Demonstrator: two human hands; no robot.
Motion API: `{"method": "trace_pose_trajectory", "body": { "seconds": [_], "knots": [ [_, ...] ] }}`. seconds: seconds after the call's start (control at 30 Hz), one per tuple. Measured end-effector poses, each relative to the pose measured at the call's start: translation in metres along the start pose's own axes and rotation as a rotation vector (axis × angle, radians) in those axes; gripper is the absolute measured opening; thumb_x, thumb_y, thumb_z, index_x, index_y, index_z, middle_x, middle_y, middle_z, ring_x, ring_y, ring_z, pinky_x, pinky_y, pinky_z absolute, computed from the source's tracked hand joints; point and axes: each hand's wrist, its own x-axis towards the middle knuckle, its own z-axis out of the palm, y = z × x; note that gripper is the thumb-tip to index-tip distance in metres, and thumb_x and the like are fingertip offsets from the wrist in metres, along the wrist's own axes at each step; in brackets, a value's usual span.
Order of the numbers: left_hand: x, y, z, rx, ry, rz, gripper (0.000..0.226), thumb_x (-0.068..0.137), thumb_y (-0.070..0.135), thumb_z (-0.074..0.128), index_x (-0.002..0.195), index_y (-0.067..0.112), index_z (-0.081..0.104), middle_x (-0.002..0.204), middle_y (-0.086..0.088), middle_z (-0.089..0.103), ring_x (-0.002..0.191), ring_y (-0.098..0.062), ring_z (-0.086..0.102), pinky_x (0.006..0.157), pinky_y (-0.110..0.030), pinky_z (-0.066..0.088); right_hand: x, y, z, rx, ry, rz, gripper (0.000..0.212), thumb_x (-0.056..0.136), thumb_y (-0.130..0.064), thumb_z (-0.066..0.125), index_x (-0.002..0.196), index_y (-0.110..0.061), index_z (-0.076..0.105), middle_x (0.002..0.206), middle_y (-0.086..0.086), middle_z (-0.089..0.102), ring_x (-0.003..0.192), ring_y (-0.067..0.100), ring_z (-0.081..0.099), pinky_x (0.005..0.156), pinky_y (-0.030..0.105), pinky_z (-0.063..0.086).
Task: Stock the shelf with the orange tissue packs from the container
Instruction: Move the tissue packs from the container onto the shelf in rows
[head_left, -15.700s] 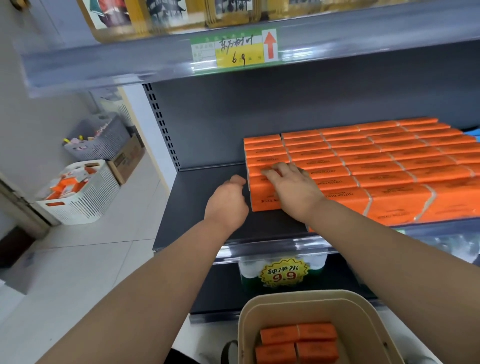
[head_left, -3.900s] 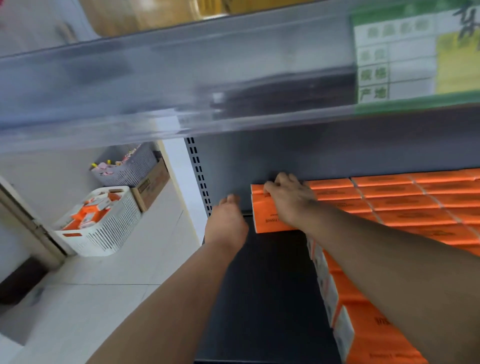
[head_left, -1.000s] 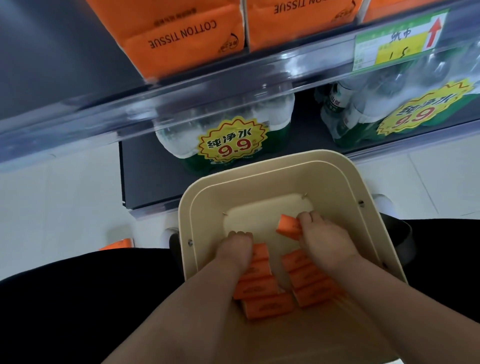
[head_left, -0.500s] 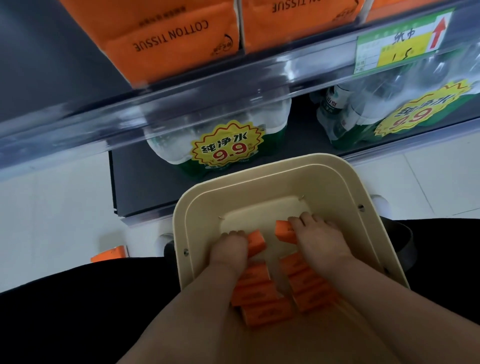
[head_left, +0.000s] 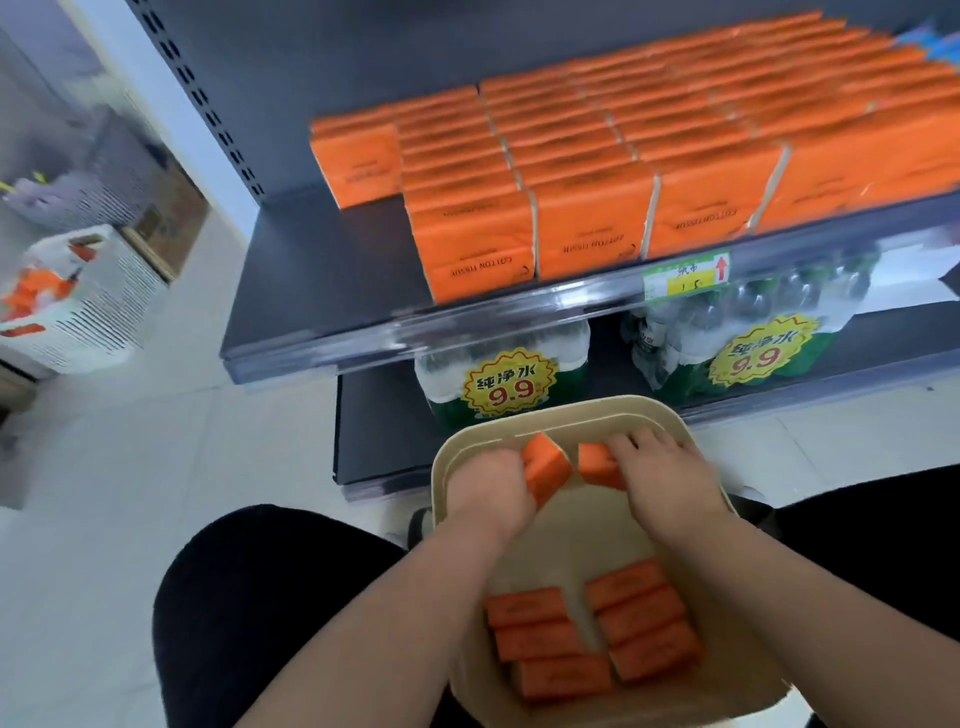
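Above the far end of the beige container (head_left: 571, 406), the left hand (head_left: 488, 491) curls its fingers round a tilted orange tissue pack (head_left: 545, 467). Right beside it is a second pack (head_left: 597, 466), pinched by the right hand (head_left: 670, 486). Spare packs (head_left: 587, 631) lie flat at the container's near end. Beyond the container, the shelf (head_left: 322, 280) carries stocked rows (head_left: 597, 156).

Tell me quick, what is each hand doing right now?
Left hand: closed, holding one orange tissue pack.
Right hand: closed, holding a second orange pack.
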Motion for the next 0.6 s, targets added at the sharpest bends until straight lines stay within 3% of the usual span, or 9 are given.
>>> {"method": "trace_pose_trajectory", "body": {
  "seconds": [0.13, 0.37, 0.6],
  "knots": [
    [-0.022, 0.002, -0.050, -0.032, 0.206, 0.042, 0.024, 0.082, 0.028, 0.060, 0.103, 0.019, 0.051, 0.096, -0.002, 0.065, 0.089, -0.026, 0.064, 0.070, -0.034, 0.051, -0.020, 0.002, -0.042, 0.010, 0.121, 0.002, 0.048, 0.091, -0.013, 0.044, 0.136, -0.026, 0.036, 0.133, 0.002, 0.044, 0.124, 0.024, 0.042, 0.101, 0.039, 0.035],
    [-0.055, 0.005, -0.131, -0.011, 0.352, 0.011, 0.028, 0.080, 0.029, 0.058, 0.105, 0.016, 0.052, 0.107, -0.010, 0.065, 0.102, -0.031, 0.061, 0.073, -0.035, 0.046, -0.037, -0.013, -0.123, 0.047, 0.321, -0.080, 0.056, 0.085, -0.006, 0.046, 0.138, -0.023, 0.037, 0.128, 0.005, 0.046, 0.121, 0.027, 0.043, 0.098, 0.040, 0.034],
    [-0.077, -0.020, -0.207, -0.006, 0.539, -0.056, 0.023, 0.081, 0.029, 0.057, 0.098, 0.015, 0.048, 0.094, -0.004, 0.064, 0.088, -0.027, 0.062, 0.067, -0.034, 0.050, -0.023, -0.026, -0.200, 0.099, 0.599, -0.157, 0.056, 0.087, -0.009, 0.049, 0.140, -0.024, 0.036, 0.125, 0.004, 0.048, 0.118, 0.026, 0.043, 0.092, 0.040, 0.036]
  ]
}}
